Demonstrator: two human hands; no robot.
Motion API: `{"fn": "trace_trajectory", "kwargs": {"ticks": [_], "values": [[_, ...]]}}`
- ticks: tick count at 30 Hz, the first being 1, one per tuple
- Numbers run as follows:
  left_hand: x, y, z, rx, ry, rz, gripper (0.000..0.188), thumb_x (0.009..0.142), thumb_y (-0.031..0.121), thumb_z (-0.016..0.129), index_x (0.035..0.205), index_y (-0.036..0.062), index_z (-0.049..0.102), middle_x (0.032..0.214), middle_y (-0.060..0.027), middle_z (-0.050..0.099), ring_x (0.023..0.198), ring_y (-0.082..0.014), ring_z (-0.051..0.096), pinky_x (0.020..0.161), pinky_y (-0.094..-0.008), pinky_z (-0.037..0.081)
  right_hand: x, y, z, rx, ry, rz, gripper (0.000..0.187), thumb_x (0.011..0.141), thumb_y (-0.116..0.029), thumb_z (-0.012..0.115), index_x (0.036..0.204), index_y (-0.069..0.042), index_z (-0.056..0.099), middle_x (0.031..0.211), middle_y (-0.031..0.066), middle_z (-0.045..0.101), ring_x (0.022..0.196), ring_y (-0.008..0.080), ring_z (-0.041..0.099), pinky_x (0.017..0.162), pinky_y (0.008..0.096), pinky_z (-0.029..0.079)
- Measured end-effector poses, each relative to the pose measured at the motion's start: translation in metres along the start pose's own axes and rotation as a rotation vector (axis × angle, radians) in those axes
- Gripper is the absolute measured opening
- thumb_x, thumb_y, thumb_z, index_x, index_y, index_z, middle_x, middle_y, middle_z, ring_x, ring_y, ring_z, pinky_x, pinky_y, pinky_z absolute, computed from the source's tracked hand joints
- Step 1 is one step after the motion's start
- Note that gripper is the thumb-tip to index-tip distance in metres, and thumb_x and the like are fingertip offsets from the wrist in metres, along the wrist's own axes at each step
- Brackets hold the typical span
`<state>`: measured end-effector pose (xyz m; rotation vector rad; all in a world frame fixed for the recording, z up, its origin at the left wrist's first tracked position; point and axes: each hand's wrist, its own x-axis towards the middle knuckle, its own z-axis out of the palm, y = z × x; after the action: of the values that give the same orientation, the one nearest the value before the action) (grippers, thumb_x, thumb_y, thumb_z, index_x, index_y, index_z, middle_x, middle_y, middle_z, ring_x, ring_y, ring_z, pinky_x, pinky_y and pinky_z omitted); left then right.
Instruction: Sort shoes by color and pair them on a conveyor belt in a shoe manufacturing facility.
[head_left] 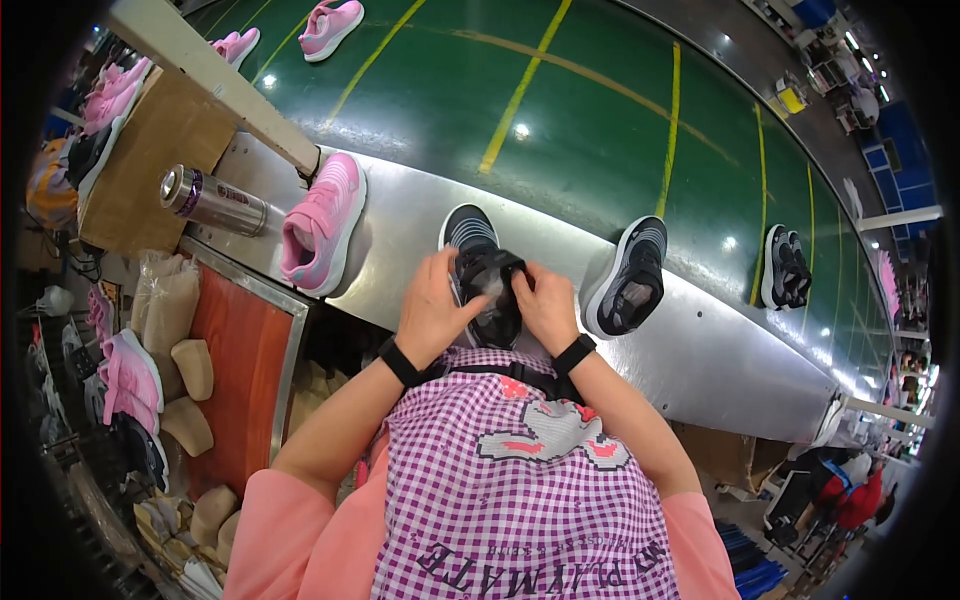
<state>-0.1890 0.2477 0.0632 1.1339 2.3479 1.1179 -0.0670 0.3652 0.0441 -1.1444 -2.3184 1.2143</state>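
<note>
Setting: factory line, green belt (pixel 600 110) behind a steel ledge (pixel 700 340).
Shoe: black shoe (pixel 483 275) on the ledge, straight ahead, toe pointing away.
Left hand (pixel 432 310): clamped on the shoe's left side.
Right hand (pixel 545 305): gripping its right side.
Nearby: pink shoe (pixel 322 225), flask (pixel 212 200) left; grey shoe (pixel 630 280) right.

Support: steel ledge (pixel 700 340) running beside the green conveyor belt (pixel 600 120).
On the ledge: pink shoe (pixel 322 222); steel flask (pixel 212 201) lying left of the pink shoe; dark shoe (pixel 484 270) right of it; grey shoe (pixel 630 278) farther right.
On the belt: pink shoe at top (pixel 330 27); dark pair (pixel 785 267) far right.
</note>
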Motion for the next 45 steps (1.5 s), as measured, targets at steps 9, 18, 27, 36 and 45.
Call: {"fn": "trace_trajectory", "kwargs": {"ticks": [9, 18, 27, 36, 45], "values": [[-0.01, -0.022, 0.0, 0.186, -0.217, 0.184, 0.034, 0.072, 0.006, 0.063, 0.104, 0.0003, 0.058, 0.092, -0.011, 0.056, 0.092, -0.0304, 0.056, 0.076, -0.0385, 0.047, 0.004, 0.047, 0.015, 0.273, 0.033, 0.238, 0.033, 0.087, -0.025, 0.055, 0.075, 0.005, 0.059, 0.066, 0.0254, 0.057, 0.064, 0.0424, 0.057, 0.058, 0.044, 0.042], [0.014, 0.003, 0.008, 0.019, -0.044, 0.271, 0.043, 0.069, 0.01, 0.072, 0.109, 0.0011, 0.06, 0.1, -0.012, 0.056, 0.096, -0.0325, 0.054, 0.082, -0.0401, 0.045, 0.007, 0.02, 0.002, 0.094, -0.118, 0.195, 0.035, 0.091, -0.025, 0.055, 0.079, 0.008, 0.061, 0.067, 0.0079, 0.062, 0.061, 0.0126, 0.061, 0.057, 0.0264, 0.05], [0.034, -0.011, 0.006, 0.141, -0.359, 0.517, 0.028, 0.069, 0.015, 0.072, 0.096, 0.0073, 0.067, 0.087, -0.0071, 0.055, 0.087, -0.0251, 0.055, 0.075, -0.037, 0.046, 0.008, 0.052, 0.016, 0.429, -0.021, 0.309, 0.031, 0.087, -0.022, 0.056, 0.074, 0.006, 0.059, 0.065, 0.0258, 0.057, 0.062, 0.0418, 0.057, 0.054, 0.0414, 0.043], [0.019, 0.014, 0.039, 0.741, -0.36, 0.834, 0.016, 0.07, 0.011, 0.057, 0.082, 0.0023, 0.063, 0.087, -0.0067, 0.056, 0.085, -0.022, 0.058, 0.075, -0.0334, 0.047, -0.006, 0.009, -0.021, 0.131, -0.255, -0.018, 0.04, 0.086, -0.011, 0.048, 0.125, 0.0, 0.049, 0.092, 0.0288, 0.06, 0.091, 0.0425, 0.059, 0.077, 0.0393, 0.047], [0.008, 0.009, -0.018, 0.116, -0.137, 0.521, 0.023, 0.078, 0.018, 0.066, 0.095, 0.0014, 0.064, 0.078, -0.0114, 0.059, 0.07, -0.0274, 0.059, 0.063, -0.0356, 0.048, -0.021, 0.005, -0.023, 0.137, -0.105, 0.038, 0.026, 0.089, -0.01, 0.054, 0.112, 0.0, 0.057, 0.092, 0.0195, 0.065, 0.084, 0.0284, 0.067, 0.076, 0.032, 0.051]]}}
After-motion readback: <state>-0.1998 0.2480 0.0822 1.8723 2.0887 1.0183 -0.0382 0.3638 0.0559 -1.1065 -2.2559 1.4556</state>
